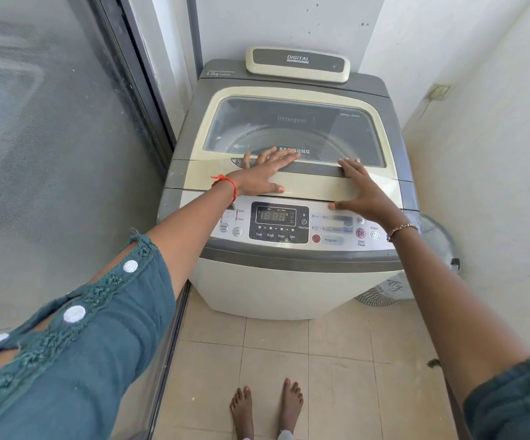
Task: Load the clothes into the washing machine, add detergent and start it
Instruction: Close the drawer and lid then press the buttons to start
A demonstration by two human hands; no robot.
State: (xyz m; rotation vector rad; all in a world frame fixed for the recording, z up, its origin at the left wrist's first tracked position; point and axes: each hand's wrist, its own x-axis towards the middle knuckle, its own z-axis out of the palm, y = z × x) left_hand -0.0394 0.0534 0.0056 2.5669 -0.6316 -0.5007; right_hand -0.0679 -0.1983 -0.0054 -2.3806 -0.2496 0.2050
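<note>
A top-loading washing machine [289, 281] stands against the far wall. Its cream lid [308, 187] with a glass window [295, 128] lies closed. My left hand [262, 174] rests flat on the lid's front part, fingers spread, reaching onto the dark handle strip. My right hand [360, 188] lies flat on the lid further right, thumb at the lid's front edge. Neither hand holds anything. Below the lid, the control panel [279, 223] shows lit digits, with a start/pause button [360, 233] at its right. No clothes or detergent are visible outside the machine.
A sliding glass door [50, 147] runs along the left. A white wall [495, 138] closes in the right side. A round basket or fan [435, 242] sits wedged behind the machine's right corner. My bare feet [266, 408] stand on the tiled floor [336, 360].
</note>
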